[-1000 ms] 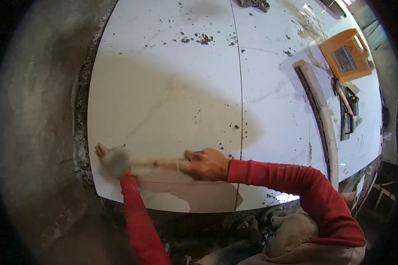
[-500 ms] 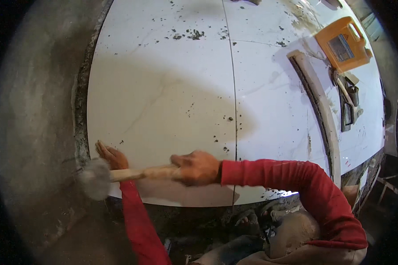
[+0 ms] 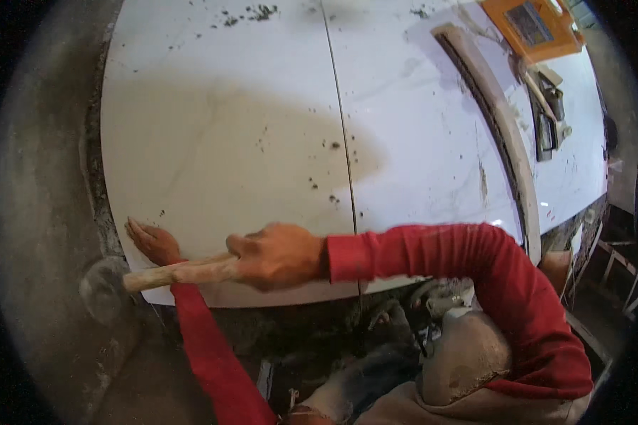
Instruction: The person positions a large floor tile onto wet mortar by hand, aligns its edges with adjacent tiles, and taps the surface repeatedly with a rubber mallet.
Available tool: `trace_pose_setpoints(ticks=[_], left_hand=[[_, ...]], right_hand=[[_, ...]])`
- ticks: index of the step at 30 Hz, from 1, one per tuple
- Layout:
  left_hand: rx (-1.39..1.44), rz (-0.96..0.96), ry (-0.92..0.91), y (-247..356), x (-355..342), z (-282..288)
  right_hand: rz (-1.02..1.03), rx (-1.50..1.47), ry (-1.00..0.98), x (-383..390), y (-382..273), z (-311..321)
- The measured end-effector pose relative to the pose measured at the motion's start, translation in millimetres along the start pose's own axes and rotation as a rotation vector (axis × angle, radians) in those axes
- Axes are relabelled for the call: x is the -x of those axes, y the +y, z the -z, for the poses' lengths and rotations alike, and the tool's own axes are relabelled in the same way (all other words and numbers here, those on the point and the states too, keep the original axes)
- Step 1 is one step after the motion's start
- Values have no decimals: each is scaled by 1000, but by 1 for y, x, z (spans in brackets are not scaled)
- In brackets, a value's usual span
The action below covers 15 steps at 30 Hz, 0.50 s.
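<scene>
My right hand [image 3: 276, 256] is wrapped round the wooden handle of a mallet [image 3: 184, 272]. Its round grey head is smeared by motion, out past the near left corner of a large white floor tile [image 3: 220, 156]. Whether the head touches anything, I cannot tell. My left hand [image 3: 153, 242] lies flat on that same tile near its left edge, fingers stretched out and holding nothing. The mallet's handle crosses over my left wrist. A narrow dark joint separates this tile from the one on its right.
A long straight bar [image 3: 493, 106] lies across the right-hand tiles. Beyond it are an orange jerrycan [image 3: 556, 48] and a trowel [image 3: 546, 134] among other tools. Dark crumbs [image 3: 335, 145] dot the tiles. A rough grey surface [image 3: 46, 177] borders the left edge.
The tiles and tools sit farther up and left in the picture. The mallet head has shifted left and is now beyond the tile's corner. My left hand stays flat on the tile.
</scene>
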<state>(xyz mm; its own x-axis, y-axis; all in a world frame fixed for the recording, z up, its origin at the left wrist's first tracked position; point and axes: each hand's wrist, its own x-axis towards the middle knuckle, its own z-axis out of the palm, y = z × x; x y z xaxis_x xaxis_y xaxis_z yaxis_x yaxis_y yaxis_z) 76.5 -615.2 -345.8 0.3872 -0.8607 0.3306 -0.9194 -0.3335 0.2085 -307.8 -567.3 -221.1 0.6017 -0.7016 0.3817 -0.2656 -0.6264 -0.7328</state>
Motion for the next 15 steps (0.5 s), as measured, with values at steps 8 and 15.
trace_pose_setpoints(ticks=[8,15], left_hand=[[185,-156,194,-51,4,-34],[15,-255,137,-77,-19,-38]], right_hand=[[-16,-36,4,2,15,11],[-116,19,-194,2,12,27]])
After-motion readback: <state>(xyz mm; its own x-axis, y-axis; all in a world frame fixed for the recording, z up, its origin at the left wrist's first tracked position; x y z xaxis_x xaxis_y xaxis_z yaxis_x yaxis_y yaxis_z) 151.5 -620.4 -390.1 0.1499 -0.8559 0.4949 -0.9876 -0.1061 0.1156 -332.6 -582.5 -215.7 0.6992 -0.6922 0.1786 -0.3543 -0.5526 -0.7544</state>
